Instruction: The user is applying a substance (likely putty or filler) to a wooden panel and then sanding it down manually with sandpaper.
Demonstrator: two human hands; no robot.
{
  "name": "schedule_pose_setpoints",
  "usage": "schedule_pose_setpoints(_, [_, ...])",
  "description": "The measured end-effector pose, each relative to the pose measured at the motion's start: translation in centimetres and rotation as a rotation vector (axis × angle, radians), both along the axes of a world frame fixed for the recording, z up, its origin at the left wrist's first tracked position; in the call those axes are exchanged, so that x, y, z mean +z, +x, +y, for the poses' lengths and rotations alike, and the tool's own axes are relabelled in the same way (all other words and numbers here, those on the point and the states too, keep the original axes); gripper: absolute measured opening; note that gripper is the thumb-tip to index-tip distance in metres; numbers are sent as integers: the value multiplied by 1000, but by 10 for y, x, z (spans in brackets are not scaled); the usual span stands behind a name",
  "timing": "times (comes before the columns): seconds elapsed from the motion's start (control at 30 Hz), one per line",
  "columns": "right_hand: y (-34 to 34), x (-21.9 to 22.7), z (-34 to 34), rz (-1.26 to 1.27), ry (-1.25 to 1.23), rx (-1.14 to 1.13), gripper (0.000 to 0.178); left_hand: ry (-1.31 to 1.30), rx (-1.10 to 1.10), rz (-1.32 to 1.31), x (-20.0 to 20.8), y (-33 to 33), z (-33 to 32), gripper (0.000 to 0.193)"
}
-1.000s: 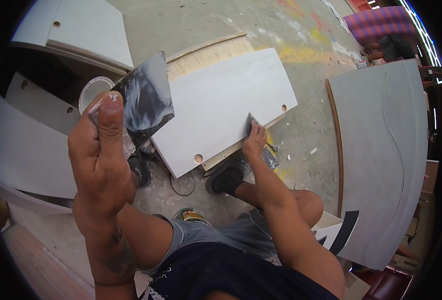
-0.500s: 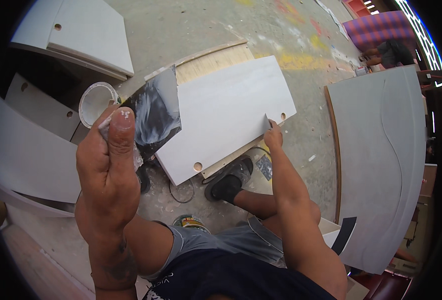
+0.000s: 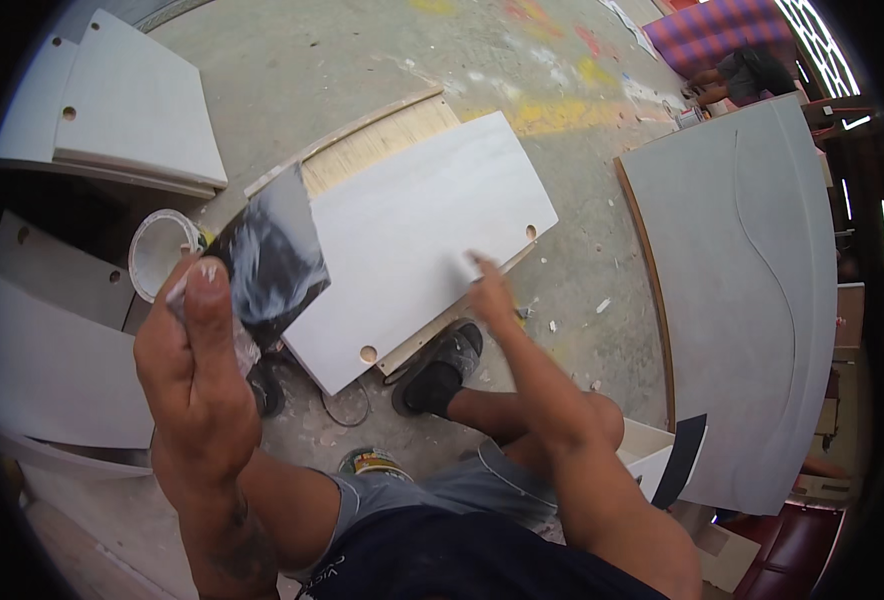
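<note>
My left hand point(image 3: 202, 370) is closed on the near edge of a dark, flat sheet point(image 3: 277, 250) smeared with white paste, its thumb on top. White residue clings around the fingers. Beneath that sheet and to its right lies a white cabinet door panel point(image 3: 412, 230) with two round holes along its near edge. Over the panel's near right part, my right hand point(image 3: 492, 295) is closed on a grey putty knife point(image 3: 458, 266), both blurred by motion. Whether the blade touches the panel I cannot tell. A plywood board point(image 3: 382, 145) supports the panel and shows behind it.
A white bucket point(image 3: 134, 255) stands left of the dark sheet. Several white panels point(image 3: 142, 105) are stacked at the far left. To the right is a large grey panel point(image 3: 722, 300). A second tub point(image 3: 377, 461) sits between my legs. Far right, another person point(image 3: 747, 80) crouches.
My right hand and the putty knife have moved left along the panel, away from its right-hand hole. The whole view has shifted slightly; my left hand still holds the smeared sheet.
</note>
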State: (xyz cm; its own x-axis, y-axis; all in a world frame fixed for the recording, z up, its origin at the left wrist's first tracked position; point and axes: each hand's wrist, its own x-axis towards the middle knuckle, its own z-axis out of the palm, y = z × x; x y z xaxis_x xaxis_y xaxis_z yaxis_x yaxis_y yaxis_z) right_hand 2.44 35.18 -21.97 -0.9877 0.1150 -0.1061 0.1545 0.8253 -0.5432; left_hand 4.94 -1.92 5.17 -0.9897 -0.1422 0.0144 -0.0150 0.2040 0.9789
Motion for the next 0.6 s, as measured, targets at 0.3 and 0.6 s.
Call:
schedule_pose_setpoints(0.3, [-28, -41, 6, 145, 369, -236, 57, -160, 297, 11, -8, -2, -10, 44])
schedule_pose_setpoints(0.6, [-44, -12, 74, 227, 425, 181, 49, -66, 333, 42, -11, -17, -13, 44])
